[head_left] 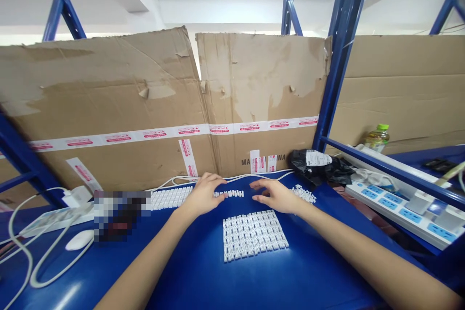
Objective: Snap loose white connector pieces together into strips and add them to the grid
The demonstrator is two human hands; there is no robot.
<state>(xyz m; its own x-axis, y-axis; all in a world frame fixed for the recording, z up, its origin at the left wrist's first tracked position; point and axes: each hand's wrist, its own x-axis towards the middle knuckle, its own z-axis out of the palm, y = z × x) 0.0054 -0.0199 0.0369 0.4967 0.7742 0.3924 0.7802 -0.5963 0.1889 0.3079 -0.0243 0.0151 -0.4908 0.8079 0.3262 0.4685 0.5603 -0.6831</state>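
I'm using the grid of small white plastic pieces [252, 235] on the blue tabletop [203, 281] as my landmark. Just beyond it sits a short row of the same pieces [228, 194], and the left hand [201, 196] is right at that row, its fingers [219, 188] curved over, tips at the row's left end, holding nothing I can make out. The right hand [274, 196] hovers just beyond the grid too, fingers [259, 185] spread wide beside the row's other end, and empty. Left of the grid lies a larger white block [170, 197]; to its right, a loose heap [303, 194] — then a power strip [403, 210].
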